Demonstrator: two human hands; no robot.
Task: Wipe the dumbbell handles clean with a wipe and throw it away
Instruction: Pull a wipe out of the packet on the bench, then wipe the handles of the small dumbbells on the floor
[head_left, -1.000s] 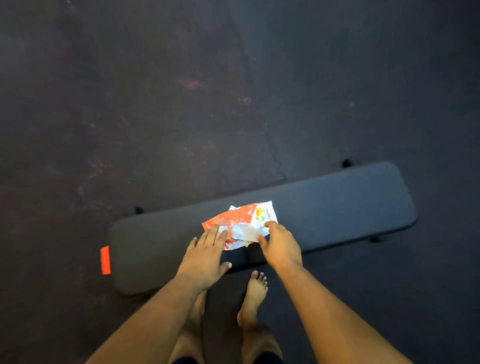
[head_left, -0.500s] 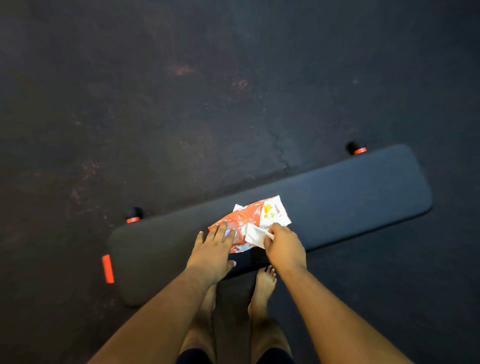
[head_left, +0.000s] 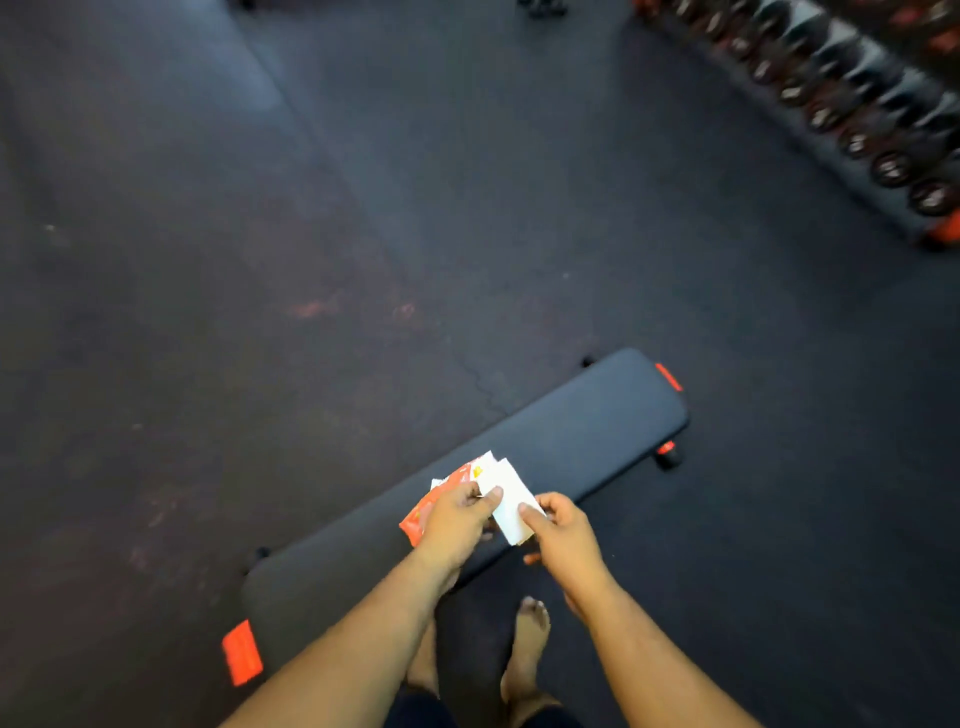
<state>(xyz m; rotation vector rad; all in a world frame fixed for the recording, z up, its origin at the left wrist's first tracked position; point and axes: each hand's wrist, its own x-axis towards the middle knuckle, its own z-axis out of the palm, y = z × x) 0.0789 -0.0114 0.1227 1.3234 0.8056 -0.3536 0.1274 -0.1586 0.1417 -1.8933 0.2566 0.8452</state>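
Wipe now drawn clear of the pack

Since a second ago the right hand (head_left: 563, 535) has pulled the white wipe (head_left: 508, 503) out, pinching it over the table (head_left: 597, 431); the left hand (head_left: 457, 519) grips the orange pack (head_left: 428, 512). The dumbbell rack (head_left: 857, 119) stands well apart.

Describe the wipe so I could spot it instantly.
Find the long black bench lying across the dark floor. Over its middle, both hands hold things; the wipe is the plain white sheet, unlike the orange printed packet beside it.
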